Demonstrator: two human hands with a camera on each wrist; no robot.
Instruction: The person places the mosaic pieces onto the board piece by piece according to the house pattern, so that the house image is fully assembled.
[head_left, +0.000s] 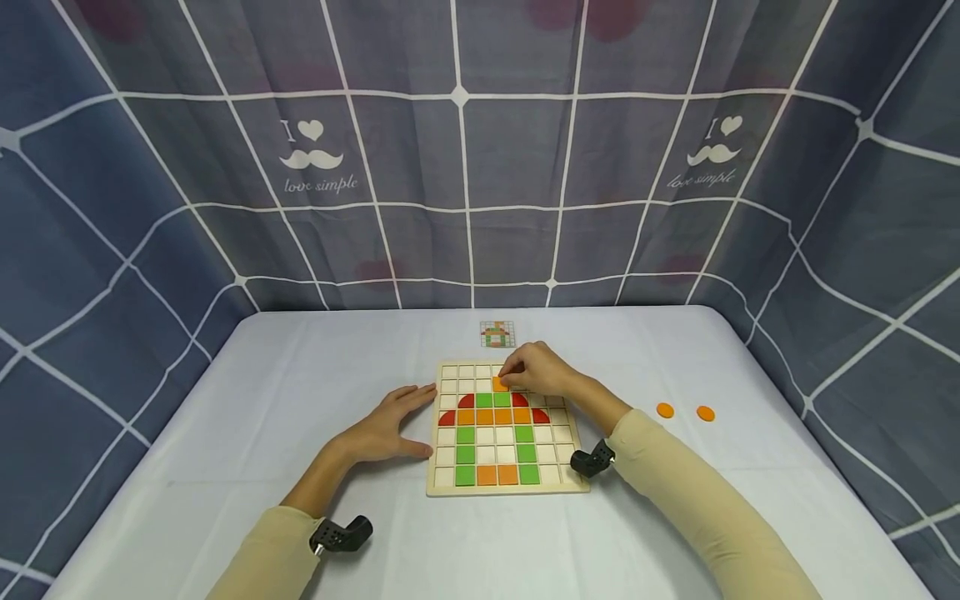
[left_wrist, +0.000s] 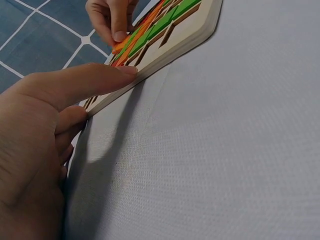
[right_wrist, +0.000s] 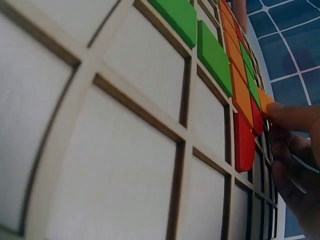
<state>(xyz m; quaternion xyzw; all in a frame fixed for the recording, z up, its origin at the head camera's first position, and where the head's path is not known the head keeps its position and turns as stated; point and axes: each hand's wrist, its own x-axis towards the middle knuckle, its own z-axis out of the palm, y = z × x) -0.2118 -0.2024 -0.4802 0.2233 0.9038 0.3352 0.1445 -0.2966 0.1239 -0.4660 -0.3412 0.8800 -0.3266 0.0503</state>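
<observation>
A wooden grid board (head_left: 510,491) lies on the white table, with green, orange and red tiles set in a mushroom-like pattern. Above the upper green tiles, my right hand (head_left: 542,369) pinches an orange square tile (head_left: 498,384) between thumb and finger. In the right wrist view that orange tile (right_wrist: 264,102) is tilted at the fingertips, beyond the red tiles (right_wrist: 243,142). My left hand (head_left: 386,427) lies at the board's left edge, fingers and thumb spread. In the left wrist view, the left thumb (left_wrist: 95,82) touches the board's rim.
Behind the board lies a small picture card (head_left: 497,334) with a similar coloured grid pattern. Two orange round pieces (head_left: 665,410) lie on the table (head_left: 645,517) to the right, near the right forearm. A dark checked curtain (head_left: 420,158) surrounds the table's back and sides.
</observation>
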